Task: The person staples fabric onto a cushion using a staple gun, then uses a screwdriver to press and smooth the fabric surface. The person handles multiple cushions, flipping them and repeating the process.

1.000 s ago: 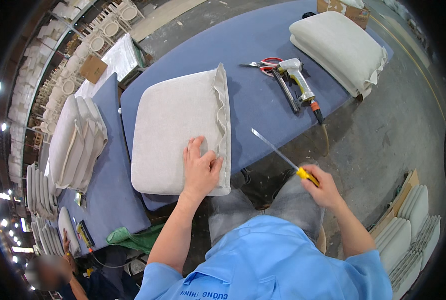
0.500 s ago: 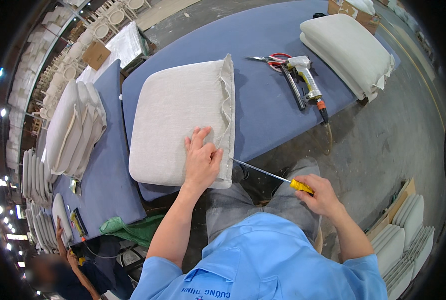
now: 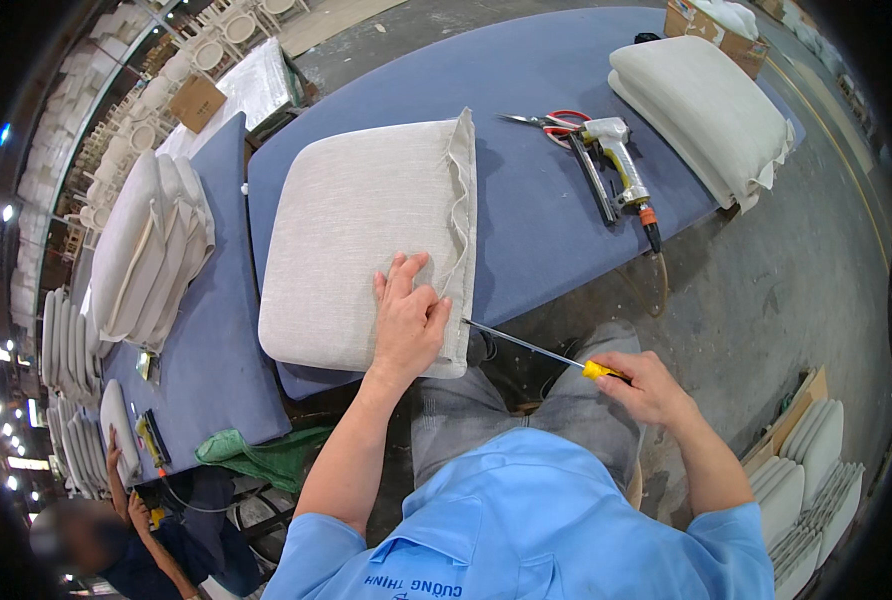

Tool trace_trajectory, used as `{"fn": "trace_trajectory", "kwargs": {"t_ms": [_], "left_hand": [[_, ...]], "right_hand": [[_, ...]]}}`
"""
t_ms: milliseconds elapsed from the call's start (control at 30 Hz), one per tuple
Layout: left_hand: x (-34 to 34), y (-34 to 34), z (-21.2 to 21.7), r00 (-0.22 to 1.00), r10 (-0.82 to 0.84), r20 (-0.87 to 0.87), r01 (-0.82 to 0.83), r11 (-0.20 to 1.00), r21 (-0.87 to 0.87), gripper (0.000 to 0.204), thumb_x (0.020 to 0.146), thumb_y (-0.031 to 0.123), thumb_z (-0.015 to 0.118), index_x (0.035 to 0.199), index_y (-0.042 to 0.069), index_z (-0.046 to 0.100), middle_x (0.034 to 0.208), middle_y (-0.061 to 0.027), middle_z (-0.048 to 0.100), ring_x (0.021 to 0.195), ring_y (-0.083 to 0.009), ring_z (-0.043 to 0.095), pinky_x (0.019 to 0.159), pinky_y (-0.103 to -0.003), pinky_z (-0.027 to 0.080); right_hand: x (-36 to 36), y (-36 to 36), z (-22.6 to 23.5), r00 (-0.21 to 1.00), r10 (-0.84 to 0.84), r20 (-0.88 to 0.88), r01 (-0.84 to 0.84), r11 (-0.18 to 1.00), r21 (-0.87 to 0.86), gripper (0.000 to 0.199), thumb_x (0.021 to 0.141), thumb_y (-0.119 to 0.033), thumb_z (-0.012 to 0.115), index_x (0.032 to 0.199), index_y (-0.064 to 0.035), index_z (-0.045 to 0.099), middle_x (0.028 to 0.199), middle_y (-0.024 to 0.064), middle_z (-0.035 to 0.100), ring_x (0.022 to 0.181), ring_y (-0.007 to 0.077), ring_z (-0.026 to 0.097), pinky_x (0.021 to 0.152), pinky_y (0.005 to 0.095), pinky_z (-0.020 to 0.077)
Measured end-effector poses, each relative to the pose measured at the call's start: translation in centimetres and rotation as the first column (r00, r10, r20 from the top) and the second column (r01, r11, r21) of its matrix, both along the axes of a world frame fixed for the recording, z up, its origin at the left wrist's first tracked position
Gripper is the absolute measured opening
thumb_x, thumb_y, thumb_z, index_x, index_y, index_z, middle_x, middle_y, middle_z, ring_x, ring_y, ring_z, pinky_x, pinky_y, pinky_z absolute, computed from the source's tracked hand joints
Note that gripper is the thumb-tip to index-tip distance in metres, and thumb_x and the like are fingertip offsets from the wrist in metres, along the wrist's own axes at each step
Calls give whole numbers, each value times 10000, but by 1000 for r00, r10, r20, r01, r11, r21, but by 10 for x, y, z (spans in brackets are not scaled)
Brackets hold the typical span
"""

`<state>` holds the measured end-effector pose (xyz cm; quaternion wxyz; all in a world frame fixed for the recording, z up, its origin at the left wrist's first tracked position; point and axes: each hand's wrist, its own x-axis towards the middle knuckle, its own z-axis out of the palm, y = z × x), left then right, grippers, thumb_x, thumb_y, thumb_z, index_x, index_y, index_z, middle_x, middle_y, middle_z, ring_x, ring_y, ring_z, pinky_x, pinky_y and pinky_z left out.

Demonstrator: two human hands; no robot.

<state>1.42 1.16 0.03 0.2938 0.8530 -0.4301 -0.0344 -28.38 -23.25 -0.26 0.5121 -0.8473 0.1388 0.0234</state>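
Note:
A light grey fabric-covered seat cushion (image 3: 351, 200) lies on the blue padded table in front of me. Along its right side runs a loose, ruffled fabric edge. My left hand (image 3: 406, 325) rests on the cushion near its lower right corner, fingers spread and pressing on the fabric. In my right hand (image 3: 651, 388) is a screwdriver (image 3: 596, 370), gripped by its yellow and black handle. Its long metal shaft points left, and the tip touches the cushion's right edge, just beside my left hand.
Beyond the cushion, the table (image 3: 536, 240) holds a staple gun (image 3: 621, 165) with its air hose and red-handled scissors (image 3: 556, 122). More cushions (image 3: 701, 110) lie stacked at far right; others (image 3: 151, 250) stand on the left table. A co-worker (image 3: 166, 550) sits at lower left. Seat pads (image 3: 811, 440) stand at lower right.
The whole view has shifted very slightly. My hands, the screwdriver and the cushion keep nearly the same places relative to each other.

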Motion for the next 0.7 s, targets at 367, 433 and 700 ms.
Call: {"fn": "trace_trajectory", "kwargs": {"t_ms": [367, 433, 700], "left_hand": [[-1, -3, 2, 1000, 1, 5, -1, 1000, -4, 291, 1012, 146, 724, 782, 26, 592, 1615, -205, 514, 1622, -450, 316, 1324, -660, 118], [-1, -3, 2, 1000, 2, -2, -2, 1000, -7, 289, 1009, 141, 724, 780, 21, 594, 1610, -210, 519, 1618, -454, 321, 1324, -659, 116], [-1, -1, 2, 1000, 11, -17, -12, 1000, -7, 265, 1004, 118, 720, 792, 14, 598, 1618, -209, 506, 1617, -450, 324, 1322, -646, 128]], "right_hand": [[9, -24, -41, 959, 14, -283, 167, 779, 605, 339, 1070, -275, 612, 1287, -26, 688, 914, 131, 736, 724, 205, 683, 657, 343, 550], [16, -26, -59, 930, 89, -356, 287, 428, 857, 316, 1088, -279, 597, 1273, -34, 670, 847, 100, 694, 636, 146, 624, 574, 292, 504], [10, -28, -53, 989, -9, -150, 60, 939, 340, 300, 1036, -267, 682, 1226, -38, 719, 884, 108, 727, 702, 197, 671, 660, 332, 522]]}}
